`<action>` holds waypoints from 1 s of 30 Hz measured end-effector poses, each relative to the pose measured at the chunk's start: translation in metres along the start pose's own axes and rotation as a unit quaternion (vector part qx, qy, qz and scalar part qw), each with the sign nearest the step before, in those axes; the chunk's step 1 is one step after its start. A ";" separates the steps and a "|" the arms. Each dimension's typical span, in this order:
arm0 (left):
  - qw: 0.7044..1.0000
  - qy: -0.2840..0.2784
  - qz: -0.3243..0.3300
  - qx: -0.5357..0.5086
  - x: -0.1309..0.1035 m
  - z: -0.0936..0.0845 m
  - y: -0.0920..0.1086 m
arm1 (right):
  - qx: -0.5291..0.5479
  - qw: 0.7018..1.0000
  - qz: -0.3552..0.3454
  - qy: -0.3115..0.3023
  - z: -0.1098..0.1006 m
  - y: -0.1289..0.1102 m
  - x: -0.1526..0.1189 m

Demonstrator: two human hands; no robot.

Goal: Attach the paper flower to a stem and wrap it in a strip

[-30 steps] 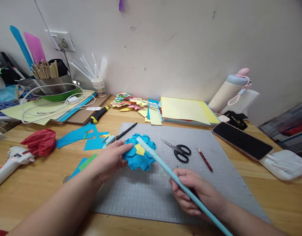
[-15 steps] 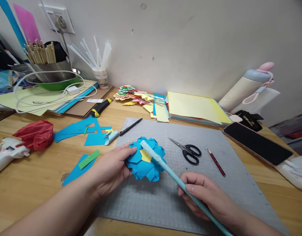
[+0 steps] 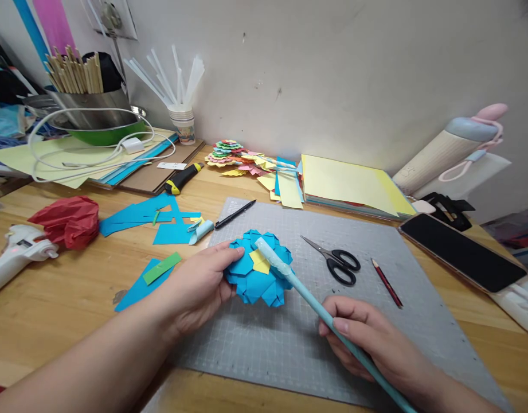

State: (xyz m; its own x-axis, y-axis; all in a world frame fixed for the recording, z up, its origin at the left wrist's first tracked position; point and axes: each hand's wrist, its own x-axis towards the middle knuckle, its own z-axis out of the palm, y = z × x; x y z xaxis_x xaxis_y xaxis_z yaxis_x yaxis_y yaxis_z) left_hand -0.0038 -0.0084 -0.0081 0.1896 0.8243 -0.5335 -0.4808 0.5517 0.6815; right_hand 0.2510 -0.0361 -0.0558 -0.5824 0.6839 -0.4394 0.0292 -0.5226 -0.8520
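Between the thumb and fingers of my left hand point(image 3: 212, 272) is the left edge of a blue folded-paper flower point(image 3: 257, 284), held over the grey cutting mat point(image 3: 229, 350). A small yellow paper piece point(image 3: 260, 262) shows at the flower's middle. My right hand point(image 3: 358, 338) is closed round a long light-blue paper stick point(image 3: 309, 298). The stick's upper end lies across the flower and the yellow piece; that end has a shiny, uneven coating that looks like glue. Whether the stick is fixed to the flower I cannot tell.
Black-handled scissors point(image 3: 341, 267), a red pencil point(image 3: 387, 284) and a black pen point(image 3: 235, 214) lie on the mat. Blue paper scraps point(image 3: 137, 217), red crumpled paper point(image 3: 68, 222) and a white glue gun point(image 3: 18, 258) are at left. A phone point(image 3: 461, 252) lies at right.
The view has shifted slightly, so everything sits a little further right and higher. Both hands keep their hold, and the stick stays across the flower.
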 end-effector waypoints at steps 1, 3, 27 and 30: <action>1.000 0.001 0.000 0.000 0.000 0.000 0.000 | 0.001 1.000 0.002 0.001 0.000 0.000 0.000; 1.000 -0.005 0.002 -0.001 -0.001 0.000 0.000 | 0.001 1.000 0.006 0.003 0.000 0.000 0.000; 1.000 0.004 -0.002 0.016 0.000 0.001 0.000 | -0.242 0.965 -0.036 0.095 0.009 -0.013 -0.003; 1.000 -0.003 -0.004 0.029 0.000 -0.001 0.000 | -0.256 0.960 -0.051 0.096 0.009 -0.014 -0.003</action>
State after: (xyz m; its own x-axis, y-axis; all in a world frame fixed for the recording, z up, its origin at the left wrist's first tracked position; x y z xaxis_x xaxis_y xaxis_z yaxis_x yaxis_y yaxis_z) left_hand -0.0041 -0.0083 -0.0087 0.1977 0.8203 -0.5367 -0.4294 0.5646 0.7048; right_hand 0.2452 -0.0356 -0.0400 -0.4441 0.8254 -0.3485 0.4045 -0.1624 -0.9000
